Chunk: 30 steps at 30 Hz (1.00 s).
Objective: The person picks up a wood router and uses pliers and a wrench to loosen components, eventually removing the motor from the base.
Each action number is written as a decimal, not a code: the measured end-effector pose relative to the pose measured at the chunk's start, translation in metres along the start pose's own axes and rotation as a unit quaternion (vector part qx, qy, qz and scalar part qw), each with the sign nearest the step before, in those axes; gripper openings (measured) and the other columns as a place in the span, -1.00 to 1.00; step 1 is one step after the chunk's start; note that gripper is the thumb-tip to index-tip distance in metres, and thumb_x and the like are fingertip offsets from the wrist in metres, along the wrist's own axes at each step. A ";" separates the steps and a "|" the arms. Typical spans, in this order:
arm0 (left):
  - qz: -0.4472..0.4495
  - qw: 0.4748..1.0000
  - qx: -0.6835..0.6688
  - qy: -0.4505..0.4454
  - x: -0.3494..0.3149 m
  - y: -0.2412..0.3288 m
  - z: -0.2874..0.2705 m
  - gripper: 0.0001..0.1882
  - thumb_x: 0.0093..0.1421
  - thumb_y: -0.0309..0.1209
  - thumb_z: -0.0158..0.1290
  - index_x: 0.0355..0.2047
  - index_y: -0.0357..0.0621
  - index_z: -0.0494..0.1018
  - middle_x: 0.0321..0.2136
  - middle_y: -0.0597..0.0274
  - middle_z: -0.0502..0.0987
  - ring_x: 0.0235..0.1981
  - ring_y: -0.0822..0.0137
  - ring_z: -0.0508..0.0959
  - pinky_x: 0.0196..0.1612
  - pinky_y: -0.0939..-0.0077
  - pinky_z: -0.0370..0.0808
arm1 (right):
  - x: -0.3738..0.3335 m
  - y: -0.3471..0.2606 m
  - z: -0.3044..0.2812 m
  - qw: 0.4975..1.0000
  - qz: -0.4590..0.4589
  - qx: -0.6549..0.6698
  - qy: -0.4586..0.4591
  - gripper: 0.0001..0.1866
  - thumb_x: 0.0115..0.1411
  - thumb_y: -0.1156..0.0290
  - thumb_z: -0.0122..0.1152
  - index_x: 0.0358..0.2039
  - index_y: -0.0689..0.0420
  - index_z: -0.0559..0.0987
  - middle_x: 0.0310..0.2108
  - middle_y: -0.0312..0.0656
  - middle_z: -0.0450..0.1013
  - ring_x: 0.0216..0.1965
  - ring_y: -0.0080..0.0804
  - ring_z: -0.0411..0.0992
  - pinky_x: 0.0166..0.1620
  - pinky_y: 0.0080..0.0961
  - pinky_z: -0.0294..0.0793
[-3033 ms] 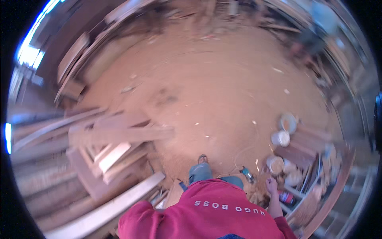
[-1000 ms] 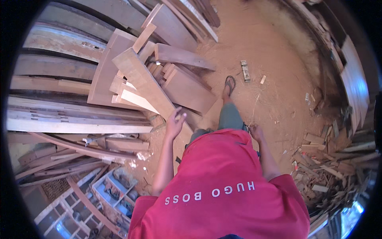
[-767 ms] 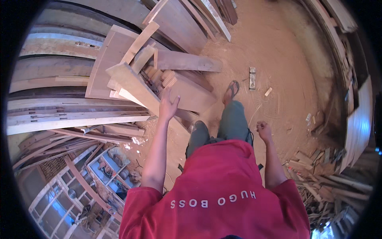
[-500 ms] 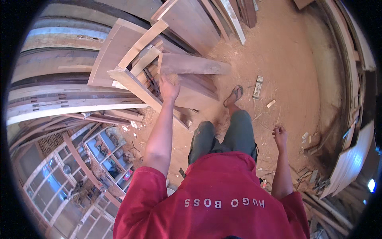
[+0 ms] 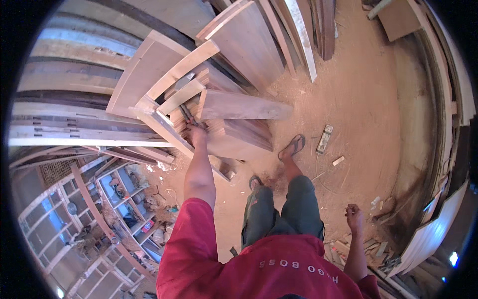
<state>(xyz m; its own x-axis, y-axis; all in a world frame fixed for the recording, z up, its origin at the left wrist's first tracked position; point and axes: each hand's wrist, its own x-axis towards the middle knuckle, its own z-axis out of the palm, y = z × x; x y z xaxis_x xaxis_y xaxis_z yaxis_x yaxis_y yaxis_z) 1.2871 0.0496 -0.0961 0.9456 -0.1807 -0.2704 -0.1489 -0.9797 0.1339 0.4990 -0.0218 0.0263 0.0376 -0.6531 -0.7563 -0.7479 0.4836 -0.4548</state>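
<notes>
My left hand [image 5: 197, 133] reaches into a stack of wooden boards, its fingers closed around the near end of a dark tool with two long bars [image 5: 186, 112]. The tool's far part lies hidden between the pieces; I cannot make out its exact kind. Just right of the hand, a thick plank [image 5: 244, 105] rests across several stacked boards [image 5: 239, 135]. A pale wooden frame [image 5: 167, 130] with slanting rails stands to the hand's left. My right hand [image 5: 354, 218] hangs low over the floor at the right, its fingers curled in, with nothing visible in them.
Wide panels [image 5: 246, 42] and long planks [image 5: 64, 82] lean at the back and left. A shelf unit with compartments [image 5: 119, 202] holds small items at the lower left. On the sandy floor lie a small box-like block [image 5: 324, 139] and a wood offcut [image 5: 338, 160]. Sheets line the right wall [image 5: 433, 224].
My left hand has moved from beside the stacked boards to the dark tool's end and closed on it. My right hand stays lowered. The view has shifted, and my second foot now shows.
</notes>
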 end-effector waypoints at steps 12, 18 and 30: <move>-0.125 0.678 -0.558 -0.462 -0.234 -0.079 -0.091 -0.82 0.42 -0.15 -0.08 -0.09 0.18 0.43 -0.56 0.61 0.35 -0.68 0.69 0.25 -0.66 0.69 0.16 | -0.035 -0.106 0.128 0.947 -0.250 -0.203 -0.005 -0.65 0.18 0.39 0.24 -0.02 0.16 0.53 -0.28 -0.05 0.55 -0.25 -0.16 0.57 -0.19 -0.29 0.59; 0.064 0.621 -0.490 -0.608 -0.415 -0.274 -0.163 -0.67 0.37 -0.03 -0.02 -0.18 0.02 0.52 -0.56 0.48 0.37 -0.57 0.60 0.34 -0.54 0.68 0.28 | -0.245 -0.250 0.281 0.606 -0.653 -0.446 -0.088 -0.38 -0.01 0.25 0.39 0.09 0.07 0.44 0.09 0.04 0.37 0.24 -0.08 0.24 0.25 -0.12 0.27; -0.032 0.924 -0.293 0.245 -0.461 -0.705 -0.251 -0.68 0.26 -0.23 0.02 -0.11 -0.17 0.53 -0.25 -0.14 0.60 -0.17 -0.12 0.60 -0.03 0.06 0.49 | -0.423 -0.209 0.575 0.564 -0.578 -0.481 -0.340 -0.65 0.27 0.13 0.19 -0.18 0.20 0.50 -0.50 0.09 0.49 -0.37 0.06 0.56 -0.30 -0.09 0.52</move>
<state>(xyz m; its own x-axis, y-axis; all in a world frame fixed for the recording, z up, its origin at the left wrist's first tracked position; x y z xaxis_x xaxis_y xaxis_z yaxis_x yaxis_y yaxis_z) 1.0291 0.8454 0.1738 0.9858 0.0779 0.1487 -0.0414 -0.7459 0.6648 1.0202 0.4881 0.1708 0.8699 0.3261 -0.3700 0.0368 -0.7910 -0.6107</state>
